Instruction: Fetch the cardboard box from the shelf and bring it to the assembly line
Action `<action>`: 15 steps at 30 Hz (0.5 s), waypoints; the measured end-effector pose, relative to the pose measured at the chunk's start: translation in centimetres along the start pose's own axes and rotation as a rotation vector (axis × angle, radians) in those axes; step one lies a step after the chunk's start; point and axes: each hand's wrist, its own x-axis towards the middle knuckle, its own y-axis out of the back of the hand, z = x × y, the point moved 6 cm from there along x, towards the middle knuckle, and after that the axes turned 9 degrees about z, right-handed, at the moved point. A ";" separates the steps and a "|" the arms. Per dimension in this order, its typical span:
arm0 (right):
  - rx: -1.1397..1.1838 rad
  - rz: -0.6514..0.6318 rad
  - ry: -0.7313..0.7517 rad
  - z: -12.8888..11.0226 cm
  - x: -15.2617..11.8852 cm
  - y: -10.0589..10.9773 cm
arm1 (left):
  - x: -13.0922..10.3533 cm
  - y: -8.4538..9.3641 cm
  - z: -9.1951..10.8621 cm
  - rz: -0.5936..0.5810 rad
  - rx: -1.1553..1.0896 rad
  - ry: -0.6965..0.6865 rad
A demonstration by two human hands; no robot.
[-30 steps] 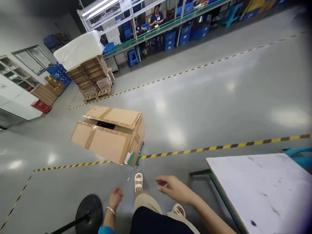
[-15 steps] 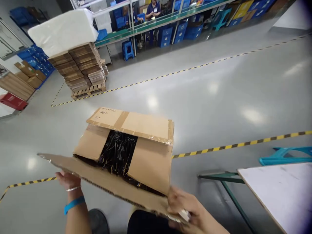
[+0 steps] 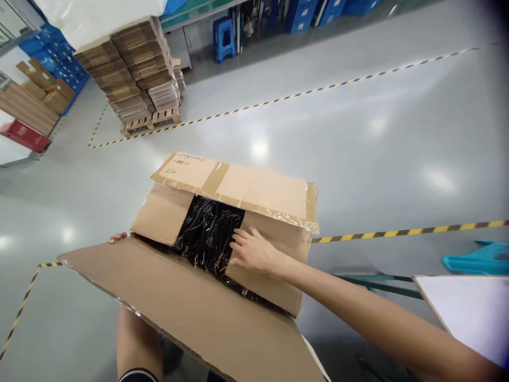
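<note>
Cardboard box (image 3: 222, 233) is already open; my right hand (image 3: 254, 250), fingers spread flat, rests on its inner flap (image 3: 270, 265) beside black wires (image 3: 209, 239); nothing is out yet.

My left hand (image 3: 117, 237) shows only fingertips behind the near flap (image 3: 191, 313), grip unclear.

My right hand (image 3: 254, 252) lies on a brown cardboard box (image 3: 222, 297) with clear shiny tape and black handwriting on its far flap. Inside I see glossy black wires (image 3: 209, 236) with small yellow tips. The floor (image 3: 358, 138) is pale grey, crossed by yellow-and-black striped lines (image 3: 409, 232). Blue stools (image 3: 222, 37) stand at its far edge, beside brown stacked cardboard (image 3: 135, 74).
</note>
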 end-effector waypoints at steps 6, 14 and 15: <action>-0.180 0.255 0.179 -2.5 -0.3 3.8 | -0.8 -0.1 -0.2 -0.029 -0.088 -0.013; 0.002 0.523 0.290 -4.1 -5.7 10.1 | 2.8 1.3 -1.8 0.076 0.170 0.042; 0.074 0.539 0.237 -3.4 -5.9 10.1 | 3.5 1.4 -2.1 0.081 0.237 0.051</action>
